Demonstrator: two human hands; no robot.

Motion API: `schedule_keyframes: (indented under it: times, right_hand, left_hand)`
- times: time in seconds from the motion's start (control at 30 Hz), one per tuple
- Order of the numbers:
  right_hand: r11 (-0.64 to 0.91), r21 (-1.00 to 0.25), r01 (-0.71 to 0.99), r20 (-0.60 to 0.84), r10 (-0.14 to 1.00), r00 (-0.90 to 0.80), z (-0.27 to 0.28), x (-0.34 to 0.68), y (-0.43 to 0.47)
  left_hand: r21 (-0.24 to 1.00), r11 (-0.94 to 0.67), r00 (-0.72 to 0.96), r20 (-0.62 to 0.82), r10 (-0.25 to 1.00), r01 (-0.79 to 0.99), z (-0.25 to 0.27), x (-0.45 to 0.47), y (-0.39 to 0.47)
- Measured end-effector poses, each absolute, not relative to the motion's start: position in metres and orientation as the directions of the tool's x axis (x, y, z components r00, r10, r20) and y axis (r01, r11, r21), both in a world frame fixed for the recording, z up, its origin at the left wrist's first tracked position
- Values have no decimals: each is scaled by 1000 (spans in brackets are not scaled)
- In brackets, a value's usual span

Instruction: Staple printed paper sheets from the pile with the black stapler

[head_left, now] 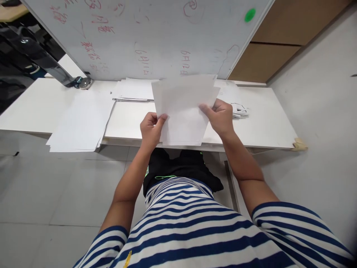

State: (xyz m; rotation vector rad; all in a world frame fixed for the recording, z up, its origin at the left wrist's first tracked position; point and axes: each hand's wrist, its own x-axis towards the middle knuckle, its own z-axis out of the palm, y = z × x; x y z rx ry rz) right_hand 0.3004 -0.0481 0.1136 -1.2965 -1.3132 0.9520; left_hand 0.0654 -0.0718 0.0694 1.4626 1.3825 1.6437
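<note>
A white table [267,126] stretches before a handwritten whiteboard [164,41], its surface showing between a left-side paper stack [80,123] overhanging the front edge and white paper sheets [184,108] raised mid-table, side edges pinched by the nearly closed right hand [223,115] and left hand [151,130].

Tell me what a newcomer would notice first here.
Probably the white sheets held up over the desk between the left hand and the right hand. Next might come the striped shirt across the bottom, then the whiteboard at the desk's far side, with red writing and a green dot at upper right.
</note>
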Motion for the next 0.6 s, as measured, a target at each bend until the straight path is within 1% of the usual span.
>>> schedule_keyframes:
  times: [0.1, 0.2, 0.3, 0.4, 0.5, 0.6]
  right_hand:
    - [230, -952, 201, 256, 960, 112, 109, 298, -51]
    - [307, -933, 189, 325, 943, 71, 102, 297, -52]
    - [332, -935, 127, 333, 943, -17, 92, 295, -52]
    - [309, -950, 36, 305, 948, -89, 83, 292, -51]
    - [325, -945, -29, 326, 944, -48, 76, 284, -52]
    - [362, -931, -43, 360, 932, 33, 64, 276, -53]
  left_hand:
    - [928, -320, -285, 365, 886, 193, 70, 63, -73]
    - [929, -323, -300, 364, 882, 179, 70, 61, -73]
    - [929, -334, -304, 368, 879, 158, 68, 58, -71]
    - [922, -374, -261, 386, 885, 97, 66, 58, -66]
    - [917, -398, -185, 394, 900, 20, 62, 62, -59]
    - [939, -339, -95, 333, 938, -54, 54, 66, -50]
